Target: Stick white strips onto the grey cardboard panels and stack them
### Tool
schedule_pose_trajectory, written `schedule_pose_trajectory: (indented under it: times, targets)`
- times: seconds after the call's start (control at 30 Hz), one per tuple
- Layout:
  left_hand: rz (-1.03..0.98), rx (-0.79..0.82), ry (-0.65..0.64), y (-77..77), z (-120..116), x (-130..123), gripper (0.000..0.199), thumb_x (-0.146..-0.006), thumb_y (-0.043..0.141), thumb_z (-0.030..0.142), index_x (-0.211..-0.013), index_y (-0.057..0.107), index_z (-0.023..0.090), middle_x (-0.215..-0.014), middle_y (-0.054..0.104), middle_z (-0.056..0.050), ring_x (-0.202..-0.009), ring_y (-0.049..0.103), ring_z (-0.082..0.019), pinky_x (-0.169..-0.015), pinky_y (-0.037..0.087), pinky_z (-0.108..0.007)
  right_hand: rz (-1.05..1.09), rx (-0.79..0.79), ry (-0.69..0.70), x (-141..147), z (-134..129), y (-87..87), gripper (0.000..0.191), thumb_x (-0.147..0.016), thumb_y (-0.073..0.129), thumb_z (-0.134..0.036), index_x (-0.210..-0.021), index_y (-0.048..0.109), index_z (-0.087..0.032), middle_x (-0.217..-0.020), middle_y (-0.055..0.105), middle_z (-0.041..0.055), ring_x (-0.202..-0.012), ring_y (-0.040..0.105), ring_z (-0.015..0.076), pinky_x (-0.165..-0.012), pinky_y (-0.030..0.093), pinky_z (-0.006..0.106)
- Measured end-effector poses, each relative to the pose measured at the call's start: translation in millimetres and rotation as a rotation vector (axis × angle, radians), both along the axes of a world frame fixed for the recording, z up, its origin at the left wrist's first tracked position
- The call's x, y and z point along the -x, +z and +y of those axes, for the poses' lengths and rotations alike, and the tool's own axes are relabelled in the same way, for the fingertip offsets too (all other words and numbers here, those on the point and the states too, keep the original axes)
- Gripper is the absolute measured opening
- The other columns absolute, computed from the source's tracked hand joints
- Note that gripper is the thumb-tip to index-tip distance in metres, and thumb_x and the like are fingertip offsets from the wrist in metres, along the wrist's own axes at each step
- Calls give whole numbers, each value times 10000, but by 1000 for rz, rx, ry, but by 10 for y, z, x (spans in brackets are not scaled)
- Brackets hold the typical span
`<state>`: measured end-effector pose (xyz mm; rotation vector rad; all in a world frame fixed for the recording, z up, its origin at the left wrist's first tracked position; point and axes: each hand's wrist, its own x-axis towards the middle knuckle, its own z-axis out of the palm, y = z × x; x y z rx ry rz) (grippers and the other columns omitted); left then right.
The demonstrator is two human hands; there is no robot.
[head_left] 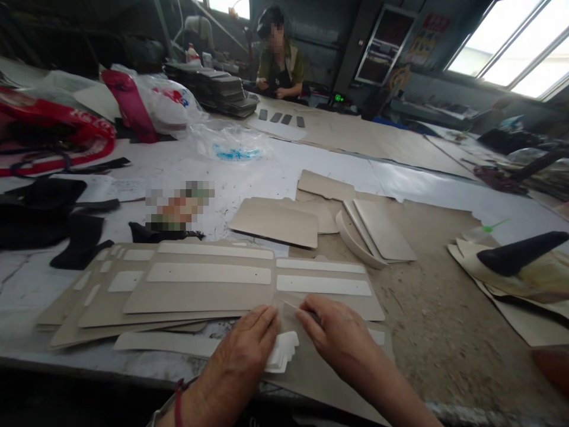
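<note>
My left hand (pixel 251 350) lies palm down, fingers together, over a fanned bundle of white strips (pixel 283 351); whether it grips them is hard to tell. My right hand (pixel 331 326) is closed in a pinch on a small thin pale piece (pixel 290 306), close to the left fingertips. Just beyond the hands are beige panels bearing white strips, one at the centre-left (pixel 195 299) and another to its right (pixel 329 302). More such panels (pixel 71 320) overlap at the left. A long white strip (pixel 164 342) reaches out from under my left hand.
Loose beige panels (pixel 275 220) and a curved piece (pixel 360 243) lie farther back. Black fabric (pixel 35 219) and plastic bags (pixel 164 101) are at the left. A dark pointed object (pixel 520 254) rests at the right. Across the table is a person (pixel 280 59) near dark stacked sheets (pixel 217 89).
</note>
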<state>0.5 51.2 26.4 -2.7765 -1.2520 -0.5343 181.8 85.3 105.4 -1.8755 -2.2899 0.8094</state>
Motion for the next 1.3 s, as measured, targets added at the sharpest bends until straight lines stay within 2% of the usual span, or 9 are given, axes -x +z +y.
schedule_pose_trajectory:
  times: [0.1,0.27,0.43,0.63,0.8,0.93,1.03,1.17,1.3]
  targets:
    - [-4,44,2,27,7,17,419,-757,339,-36,-1106,551,59,-1110,628,-156,-1044,581,-242,-845,524,-388,-53,30,-3,111,79,-155,174,-885,458,-253,-762,571,-203,-754,661,9,-704,590,159,-621,330,236]
    - [-69,89,32,-13,6,15,398,-790,337,-22,-1125,537,59,-1120,614,-153,-1070,552,-234,-884,501,-388,-225,-38,-32,154,119,-339,161,-880,452,-253,-772,561,-203,-732,657,21,-696,602,177,-578,286,254]
    - [-141,86,41,-101,10,2,356,-856,311,44,-1135,531,69,-1127,590,-146,-1095,510,-230,-915,469,-388,-275,-20,-20,210,132,-325,176,-889,439,-279,-771,552,-213,-730,662,15,-666,605,174,-558,269,251]
    - [-127,39,51,-66,30,26,333,-878,326,72,-1117,557,100,-1152,592,-121,-1141,481,-220,-936,455,-370,-288,-22,-10,241,137,-334,175,-894,423,-274,-795,550,-209,-738,665,23,-695,626,194,-549,276,256]
    - [-49,13,-36,-145,53,60,349,-861,358,88,-1166,525,96,-1272,528,-117,-1168,465,-231,-916,476,-352,-286,-53,5,272,148,-368,192,-897,404,-261,-803,560,-201,-741,672,47,-684,637,212,-541,307,272]
    - [-103,63,24,-217,32,14,394,-857,300,70,-1191,507,90,-1263,537,-126,-1173,465,-233,-925,464,-377,-352,-53,15,298,160,-307,203,-899,411,-267,-821,576,-178,-741,677,76,-680,650,234,-531,326,277]
    - [-67,78,31,-191,29,-18,370,-878,299,89,-1162,537,98,-1255,546,-121,-1166,475,-225,-944,451,-360,-388,-60,-17,126,99,-243,225,-894,446,-332,-795,581,-181,-740,678,79,-690,649,241,-533,331,276]
    - [1,56,10,-132,55,-13,384,-871,289,65,-1143,556,107,-1258,546,-109,-1150,492,-219,-946,445,-340,-365,-38,-150,-413,-102,-234,218,-884,465,-369,-757,563,-221,-722,666,21,-698,632,212,-556,323,265]
    - [17,-19,-14,-149,85,17,412,-828,291,27,-1136,554,107,-1260,547,-106,-1174,473,-215,-949,434,-326,-313,42,-309,-858,-275,-287,190,-880,460,-353,-765,553,-234,-739,663,-2,-710,614,204,-586,326,262]
